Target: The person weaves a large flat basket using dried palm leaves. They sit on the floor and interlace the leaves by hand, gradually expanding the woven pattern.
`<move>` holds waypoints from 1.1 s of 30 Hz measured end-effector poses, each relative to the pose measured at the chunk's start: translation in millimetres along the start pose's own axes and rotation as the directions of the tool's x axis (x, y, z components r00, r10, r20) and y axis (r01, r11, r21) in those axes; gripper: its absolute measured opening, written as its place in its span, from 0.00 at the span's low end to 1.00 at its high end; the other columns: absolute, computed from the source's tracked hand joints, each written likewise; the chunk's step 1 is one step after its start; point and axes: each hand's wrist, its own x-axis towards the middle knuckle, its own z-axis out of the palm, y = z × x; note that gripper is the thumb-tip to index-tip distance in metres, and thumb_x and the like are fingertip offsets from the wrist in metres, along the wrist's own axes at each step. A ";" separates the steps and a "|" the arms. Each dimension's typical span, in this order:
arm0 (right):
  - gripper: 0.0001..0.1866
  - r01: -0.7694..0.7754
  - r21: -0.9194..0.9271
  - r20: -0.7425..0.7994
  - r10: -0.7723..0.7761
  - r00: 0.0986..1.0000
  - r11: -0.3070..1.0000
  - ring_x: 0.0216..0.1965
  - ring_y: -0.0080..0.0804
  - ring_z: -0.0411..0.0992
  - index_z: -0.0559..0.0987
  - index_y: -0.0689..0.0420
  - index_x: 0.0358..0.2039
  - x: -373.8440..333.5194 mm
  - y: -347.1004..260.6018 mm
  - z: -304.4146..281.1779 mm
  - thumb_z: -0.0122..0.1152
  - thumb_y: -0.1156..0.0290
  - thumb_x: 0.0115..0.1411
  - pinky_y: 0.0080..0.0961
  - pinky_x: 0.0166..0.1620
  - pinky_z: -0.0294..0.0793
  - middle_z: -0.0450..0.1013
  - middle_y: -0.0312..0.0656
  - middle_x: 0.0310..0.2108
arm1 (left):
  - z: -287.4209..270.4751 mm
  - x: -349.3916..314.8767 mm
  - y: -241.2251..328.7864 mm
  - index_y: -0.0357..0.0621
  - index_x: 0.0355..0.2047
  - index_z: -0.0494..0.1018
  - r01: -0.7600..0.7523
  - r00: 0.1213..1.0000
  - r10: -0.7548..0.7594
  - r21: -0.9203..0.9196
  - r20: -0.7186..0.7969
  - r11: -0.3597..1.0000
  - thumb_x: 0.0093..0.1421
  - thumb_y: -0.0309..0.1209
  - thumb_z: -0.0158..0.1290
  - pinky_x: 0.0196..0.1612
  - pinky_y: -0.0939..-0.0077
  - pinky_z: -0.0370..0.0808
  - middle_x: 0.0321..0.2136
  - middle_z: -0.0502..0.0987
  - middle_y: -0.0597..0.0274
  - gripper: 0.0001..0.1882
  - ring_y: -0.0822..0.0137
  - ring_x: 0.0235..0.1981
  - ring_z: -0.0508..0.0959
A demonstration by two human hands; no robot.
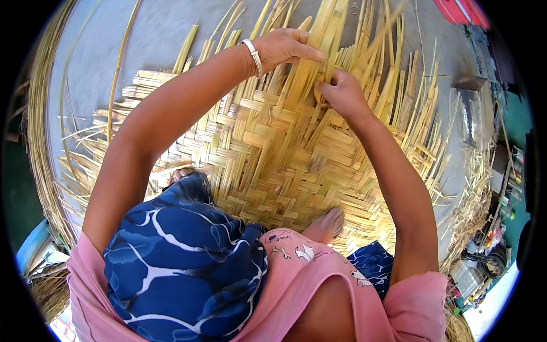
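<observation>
A half-woven mat [302, 157] of flat, pale yellow reed strips spreads on the floor in front of me, its loose ends fanning out at the far side. My left hand [283, 48], with a white bangle on the wrist, reaches over the far edge. Its fingers are closed around upright reed strips [327, 25]. Close by on the right, slightly nearer to me, my right hand [346, 97] is closed with the thumb pinching a strip at the weave. The fingertips of both hands are partly hidden.
My bare foot [326, 229] rests on the mat's near part. Long reeds [43, 114] lie in a bundle along the left. Reed scraps [473, 194] are heaped at the right, beside assorted clutter [493, 256]. A red object [462, 11] stands at the far right.
</observation>
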 end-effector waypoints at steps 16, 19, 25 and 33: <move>0.13 0.221 0.005 0.224 -0.217 0.950 0.975 0.33 0.32 0.73 0.76 0.60 0.39 5.1 20.5 7.6 0.56 0.73 0.52 0.27 0.40 0.71 0.75 0.42 0.32 | 5.7 -116.1 -49.6 0.40 0.42 0.74 -0.184 0.740 -0.181 -0.455 -0.647 0.871 0.60 0.23 0.50 0.37 0.75 0.80 0.36 0.78 0.59 0.10 0.68 0.34 0.79; 0.14 0.340 -0.119 -0.004 -0.343 0.939 0.933 0.39 0.39 0.72 0.75 0.60 0.41 -6.4 23.0 14.7 0.56 0.75 0.53 0.31 0.46 0.70 0.74 0.45 0.37 | -12.1 -123.9 -48.4 0.40 0.43 0.74 -0.171 0.739 -0.117 -0.352 -0.664 0.920 0.61 0.23 0.49 0.37 0.76 0.80 0.37 0.78 0.59 0.10 0.69 0.34 0.79; 0.17 0.586 -0.676 0.134 -0.708 0.694 0.447 0.50 0.48 0.65 0.74 0.62 0.42 -41.3 32.1 23.3 0.55 0.81 0.49 0.36 0.55 0.65 0.70 0.47 0.46 | -24.0 -140.6 -34.8 0.41 0.48 0.72 0.263 0.865 -0.270 -0.076 -0.423 0.962 0.62 0.29 0.51 0.29 0.80 0.78 0.33 0.79 0.54 0.14 0.68 0.31 0.81; 0.17 0.573 -0.654 0.115 -0.683 0.722 0.495 0.48 0.47 0.67 0.74 0.60 0.42 -49.6 32.6 41.2 0.53 0.81 0.48 0.36 0.52 0.67 0.70 0.47 0.44 | -48.5 -98.4 -31.5 0.44 0.36 0.77 0.171 0.928 0.280 0.948 -0.247 0.270 0.61 0.42 0.51 0.36 0.62 0.74 0.30 0.79 0.52 0.14 0.51 0.31 0.78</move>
